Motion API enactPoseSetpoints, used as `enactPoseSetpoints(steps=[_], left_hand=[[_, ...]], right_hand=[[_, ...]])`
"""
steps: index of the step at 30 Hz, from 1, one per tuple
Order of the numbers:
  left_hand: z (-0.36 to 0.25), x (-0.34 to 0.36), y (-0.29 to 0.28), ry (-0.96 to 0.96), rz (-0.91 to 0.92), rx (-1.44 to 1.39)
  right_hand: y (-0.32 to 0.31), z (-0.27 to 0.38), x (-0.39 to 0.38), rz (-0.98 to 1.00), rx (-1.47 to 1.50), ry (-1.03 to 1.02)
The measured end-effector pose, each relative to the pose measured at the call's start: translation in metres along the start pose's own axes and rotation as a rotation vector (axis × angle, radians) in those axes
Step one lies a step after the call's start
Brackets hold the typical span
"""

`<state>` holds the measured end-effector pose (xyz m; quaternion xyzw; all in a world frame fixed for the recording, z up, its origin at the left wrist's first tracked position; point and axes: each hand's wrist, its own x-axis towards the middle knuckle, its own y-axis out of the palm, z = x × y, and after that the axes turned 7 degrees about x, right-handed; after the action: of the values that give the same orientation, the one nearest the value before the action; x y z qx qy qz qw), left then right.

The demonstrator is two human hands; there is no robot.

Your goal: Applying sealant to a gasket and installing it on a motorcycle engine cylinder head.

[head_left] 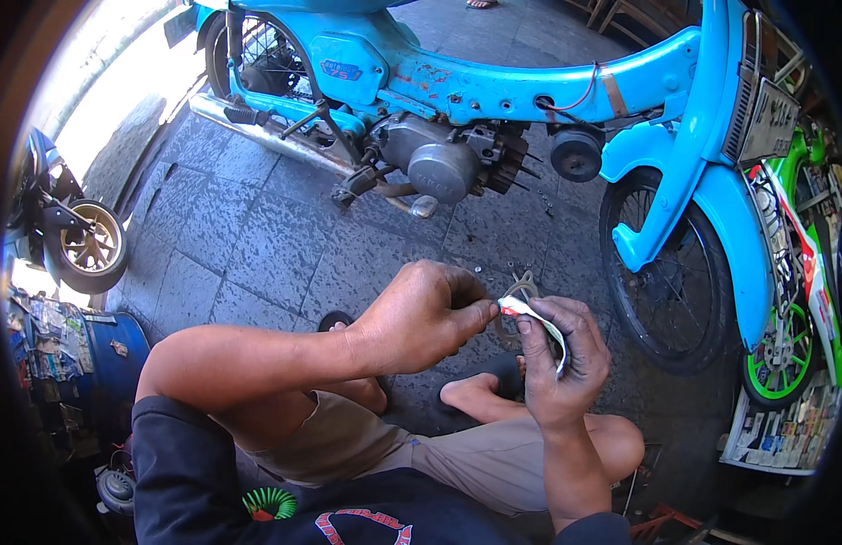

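White tube held up near the blue motorbike.
Left hand pinches one end between fingertips; right hand clamps thumb and fingers on its body.

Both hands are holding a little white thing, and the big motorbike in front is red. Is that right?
Not quite: the head view shows the big motorbike is blue, not red. The left hand and right hand do hold a little white thing.
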<state>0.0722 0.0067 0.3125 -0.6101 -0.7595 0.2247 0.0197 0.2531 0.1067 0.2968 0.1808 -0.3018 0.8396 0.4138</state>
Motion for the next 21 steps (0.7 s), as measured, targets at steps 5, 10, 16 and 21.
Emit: enactPoseSetpoints(steps=[5,10,16,21], left_hand=[[0.003,-0.002,0.002,0.001,-0.045,-0.048],[0.004,-0.002,0.0,-0.027,-0.066,-0.062],[0.002,-0.002,0.003,-0.001,-0.072,-0.034],[0.002,-0.002,0.001,0.01,-0.083,-0.027]], right_hand=[[0.0,0.006,-0.001,0.057,-0.061,-0.047],[-0.003,0.011,-0.003,0.118,-0.043,-0.027],[-0.004,0.007,0.004,0.063,-0.05,-0.05],[-0.005,0.013,0.0,0.137,-0.064,-0.05]])
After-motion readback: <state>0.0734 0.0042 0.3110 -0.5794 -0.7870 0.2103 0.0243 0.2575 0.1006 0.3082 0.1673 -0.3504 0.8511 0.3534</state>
